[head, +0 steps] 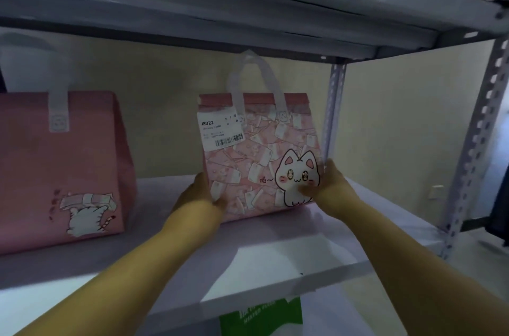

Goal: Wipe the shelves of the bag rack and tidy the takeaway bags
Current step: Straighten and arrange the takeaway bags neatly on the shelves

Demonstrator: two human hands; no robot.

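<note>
Two-handed: gripping cat bag [259, 159] upright, seemingly on shelf [275, 253], left hand [198, 193] at its lower left edge, right hand [332, 184] at its lower right; straight ahead, equally near.

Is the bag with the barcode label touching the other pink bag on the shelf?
No, the labelled cat bag, held by the left hand and right hand, stands apart from the plain pink bag, with bare shelf between them.

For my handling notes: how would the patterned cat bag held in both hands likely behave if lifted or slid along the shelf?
The patterned cat bag probably holds its shape: its front is flat and its handles stand up. It seems light, since the left hand and right hand grip only its lower sides. Being tall, it might tip if pushed high.
</note>
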